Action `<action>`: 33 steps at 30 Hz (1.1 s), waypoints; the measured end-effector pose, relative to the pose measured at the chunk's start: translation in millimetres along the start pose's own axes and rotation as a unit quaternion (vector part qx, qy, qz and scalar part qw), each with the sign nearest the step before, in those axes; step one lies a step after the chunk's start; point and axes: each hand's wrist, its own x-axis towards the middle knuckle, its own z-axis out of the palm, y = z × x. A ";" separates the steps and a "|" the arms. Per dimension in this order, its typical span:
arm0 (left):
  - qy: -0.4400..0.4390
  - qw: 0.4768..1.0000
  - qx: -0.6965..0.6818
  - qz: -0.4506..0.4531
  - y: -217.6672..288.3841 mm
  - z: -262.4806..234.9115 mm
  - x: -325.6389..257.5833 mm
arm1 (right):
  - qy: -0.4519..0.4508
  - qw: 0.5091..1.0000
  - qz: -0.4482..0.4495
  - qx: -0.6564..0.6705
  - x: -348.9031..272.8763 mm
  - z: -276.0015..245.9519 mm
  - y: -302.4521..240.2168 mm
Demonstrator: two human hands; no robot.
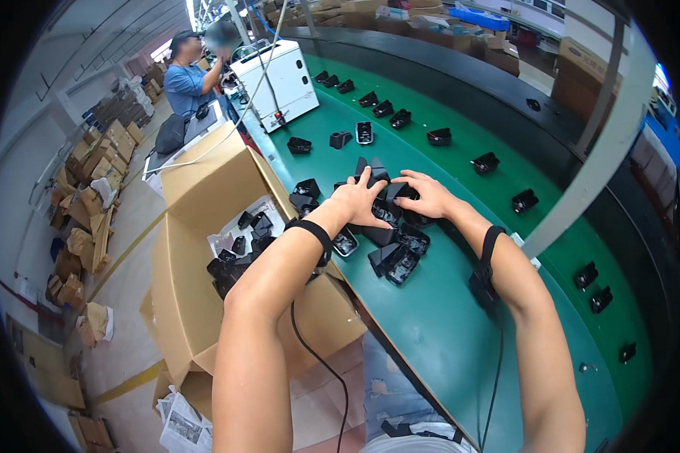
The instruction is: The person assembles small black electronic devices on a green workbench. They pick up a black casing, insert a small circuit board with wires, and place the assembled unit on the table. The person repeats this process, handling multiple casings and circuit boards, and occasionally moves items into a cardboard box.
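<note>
Both my hands are over a pile of black plastic housings [402, 260] on the green worktable [446, 302]. My left hand [359, 202] lies across the pile with its fingers spread, touching the pieces under it. To its right, my right hand [428, 196] curls its thumb and fingers round a black housing [405, 192]. The palms hide part of the pile. One housing with a pale rim [345, 242] rests below my left hand. Each wrist wears a black strap [493, 243], and a thin dark cord hangs from it.
An open cardboard box [181, 279] with more black housings [234, 264] stands left of the table. A green conveyor belt [499, 189] carries spaced-out housings along the far side. A white machine [276, 83] and a metal post [593, 158] rise nearby. A person in blue [185, 79] stands far left.
</note>
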 end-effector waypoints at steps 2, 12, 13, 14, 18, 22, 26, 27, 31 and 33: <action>-0.005 1.000 -0.008 0.011 13.8 -1.5 -1.6 | 0.013 1.000 0.009 0.008 -23.1 -4.3 1.2; -0.001 1.000 0.015 -0.007 60.9 1.2 -15.7 | 0.121 0.982 0.106 -0.097 -141.4 -16.4 -47.9; 0.003 1.000 0.012 -0.003 67.8 0.7 -14.0 | 0.138 0.976 0.118 -0.116 -154.4 -21.7 -54.9; 0.012 1.000 0.009 -0.003 70.9 1.1 -16.3 | 0.144 0.979 0.099 -0.105 -163.2 -24.0 -65.1; 0.030 0.999 -0.002 -0.014 73.0 3.2 -23.8 | 0.119 0.975 0.048 -0.182 -183.2 -15.4 -133.2; 0.066 0.998 0.000 -0.023 76.2 11.5 -34.2 | 0.072 0.966 0.089 -0.234 -165.2 19.4 -156.6; 0.100 0.995 -0.016 0.002 90.5 14.0 -44.9 | 0.035 0.969 0.143 -0.196 -164.6 17.1 -135.5; 0.104 0.994 -0.025 0.010 94.0 13.4 -47.8 | 0.036 0.970 0.143 -0.193 -166.7 17.1 -128.6; 0.129 0.992 -0.009 0.006 112.6 16.6 -62.1 | 0.025 0.978 0.109 -0.178 -184.8 8.8 -126.8; 0.143 0.989 -0.030 0.008 130.4 15.3 -70.4 | 0.022 0.978 0.090 -0.187 -203.3 4.6 -125.9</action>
